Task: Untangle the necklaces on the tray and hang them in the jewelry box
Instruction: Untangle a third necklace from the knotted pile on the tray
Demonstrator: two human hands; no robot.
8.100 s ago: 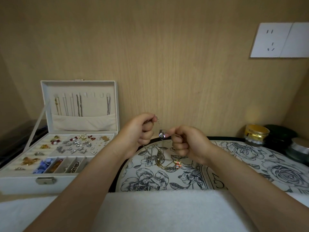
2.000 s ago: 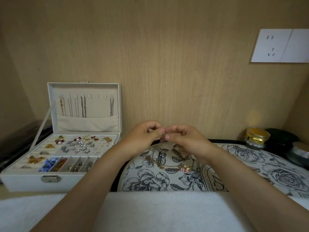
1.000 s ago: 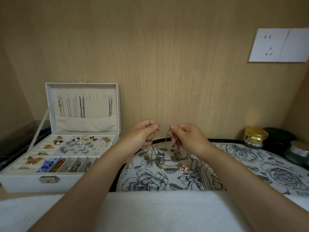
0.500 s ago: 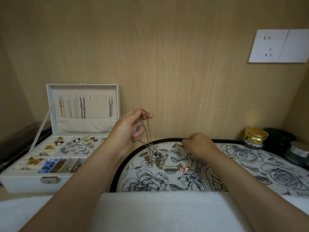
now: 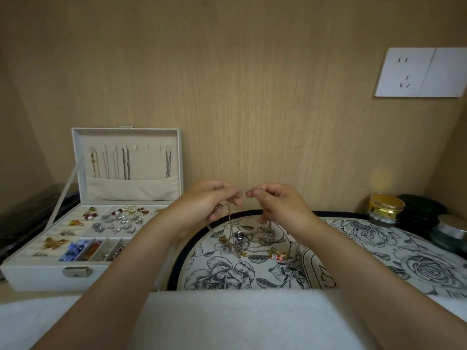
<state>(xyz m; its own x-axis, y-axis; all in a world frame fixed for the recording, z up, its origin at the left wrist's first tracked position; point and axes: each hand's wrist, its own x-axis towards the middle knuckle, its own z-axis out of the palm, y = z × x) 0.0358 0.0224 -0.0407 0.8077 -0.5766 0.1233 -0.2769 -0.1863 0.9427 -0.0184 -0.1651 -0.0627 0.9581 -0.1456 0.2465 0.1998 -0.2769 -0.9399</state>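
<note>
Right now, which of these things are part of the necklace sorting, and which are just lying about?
In use: left hand and right hand, both pinching a thin chain; tangled necklaces; floral tray; open jewelry box.
Lying about: gold-lidded jar; dark green pot; silver-lidded jar; wall socket; white towel.

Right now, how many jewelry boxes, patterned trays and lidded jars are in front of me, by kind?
Jewelry box: 1
Patterned tray: 1
Lidded jars: 3 (gold-lidded jar, dark green jar, silver-lidded jar)
Total: 5
</note>
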